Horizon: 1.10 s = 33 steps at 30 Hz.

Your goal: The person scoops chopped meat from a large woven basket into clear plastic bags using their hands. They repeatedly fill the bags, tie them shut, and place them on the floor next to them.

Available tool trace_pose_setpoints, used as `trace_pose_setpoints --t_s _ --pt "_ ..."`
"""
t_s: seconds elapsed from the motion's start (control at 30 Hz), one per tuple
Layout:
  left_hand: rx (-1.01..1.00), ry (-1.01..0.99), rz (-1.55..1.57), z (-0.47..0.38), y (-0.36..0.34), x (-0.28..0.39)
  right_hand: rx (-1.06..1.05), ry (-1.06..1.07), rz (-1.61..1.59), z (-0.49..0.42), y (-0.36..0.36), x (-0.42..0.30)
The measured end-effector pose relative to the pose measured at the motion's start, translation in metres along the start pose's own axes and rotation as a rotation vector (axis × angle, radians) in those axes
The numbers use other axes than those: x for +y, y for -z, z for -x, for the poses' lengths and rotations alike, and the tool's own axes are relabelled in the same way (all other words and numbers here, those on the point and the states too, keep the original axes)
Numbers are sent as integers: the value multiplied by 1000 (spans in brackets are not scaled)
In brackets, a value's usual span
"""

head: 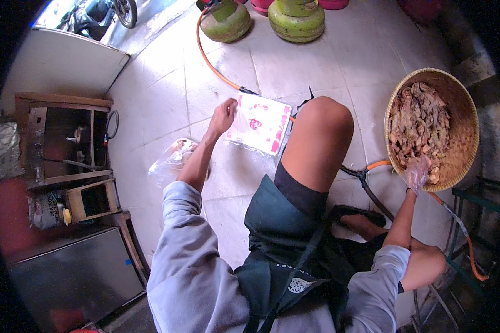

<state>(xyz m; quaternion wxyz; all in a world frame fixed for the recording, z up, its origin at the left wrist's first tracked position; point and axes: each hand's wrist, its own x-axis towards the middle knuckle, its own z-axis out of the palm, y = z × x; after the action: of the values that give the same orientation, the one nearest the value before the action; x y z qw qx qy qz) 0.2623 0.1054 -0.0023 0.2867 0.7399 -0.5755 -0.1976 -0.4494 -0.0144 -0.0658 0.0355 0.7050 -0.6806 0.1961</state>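
Observation:
My left hand (223,116) is bare, its fingers curled at the left edge of a flat white packet (271,125) with pink print. Clear plastic (243,139) covers that side of the packet and runs up to my fingers, which pinch its edge. Red rubber bands (255,123) appear on the packet's face. My right hand (416,172), in a clear plastic glove, reaches into a round woven bamboo basket (462,137). Its fingertips are among brownish cooked meat pieces (421,116), so their grip is hidden.
A knotted clear plastic bag (173,160) lies on the tiled floor (158,112) beside my left forearm. Green gas cylinders (298,21) stand ahead. An orange hose (210,62) crosses the floor and passes below the basket. Wooden-framed cabinets (66,141) line the left side.

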Motion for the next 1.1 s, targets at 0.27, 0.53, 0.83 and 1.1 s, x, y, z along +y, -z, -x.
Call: trace_pose_setpoints --t_s 0.27,0.53,0.83,1.1 --pt "170 -135 -174 -67 99 184 338 5 -122 -28 42 -92" --pt "117 -367 -62 -124 140 308 185 -130 -695 -53 62 -183" --pt "-94 2 784 -87 154 390 -951 24 -1642 -21 -48 -230" --pt "-487 251 1568 -40 230 314 -1230 -282 -1907 27 4 -352"
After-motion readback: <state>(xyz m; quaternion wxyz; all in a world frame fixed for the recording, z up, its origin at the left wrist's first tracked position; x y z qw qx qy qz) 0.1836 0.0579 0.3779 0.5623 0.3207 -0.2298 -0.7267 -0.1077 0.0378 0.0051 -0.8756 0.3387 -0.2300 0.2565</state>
